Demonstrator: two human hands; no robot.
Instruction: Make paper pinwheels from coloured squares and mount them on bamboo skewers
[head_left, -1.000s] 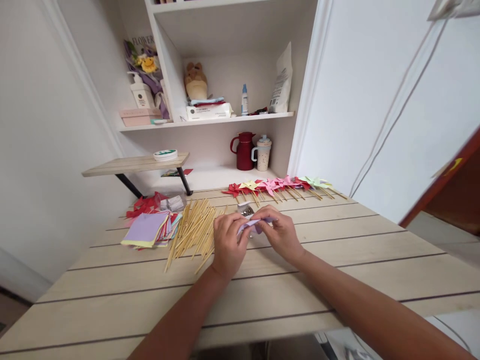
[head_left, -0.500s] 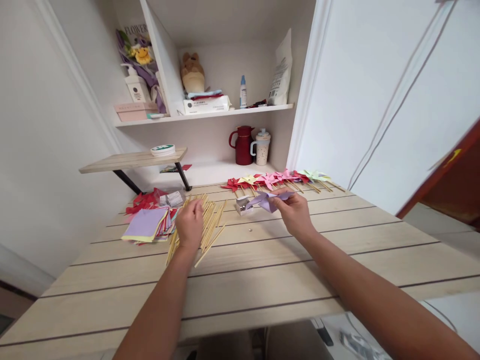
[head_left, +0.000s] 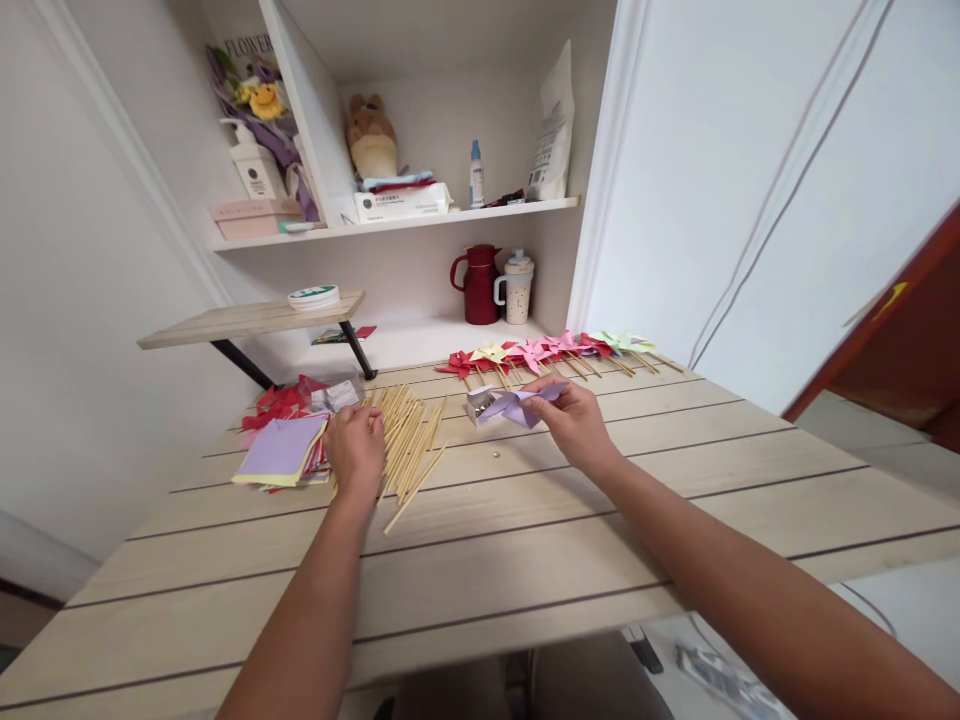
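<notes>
My right hand (head_left: 576, 425) pinches a purple paper pinwheel (head_left: 517, 407) above the table, just right of a small open white box (head_left: 480, 404) with small metal pieces inside. My left hand (head_left: 355, 445) is closed, its fingers curled at the left side of a spread of thin wooden sticks (head_left: 412, 440); whether anything sits in its fingers is hidden. Left of that hand lies a stack of square paper sheets (head_left: 277, 450), purple and yellow on top. Behind the stack are red paper pieces (head_left: 289, 400) and a clear plastic packet (head_left: 336, 396).
Finished pinwheels on sticks (head_left: 547, 350) lie in a row along the table's back. A small metal piece (head_left: 496, 455) rests on the planked table (head_left: 525, 560). A raised wooden stand (head_left: 247, 318) occupies the back left; a red jug (head_left: 481, 285) and a cup (head_left: 517, 288) stand behind.
My left hand has shifted left, off the middle of the sticks toward the paper stack. My right hand still holds the purple pinwheel, now tilted slightly differently. The view has turned a little.
</notes>
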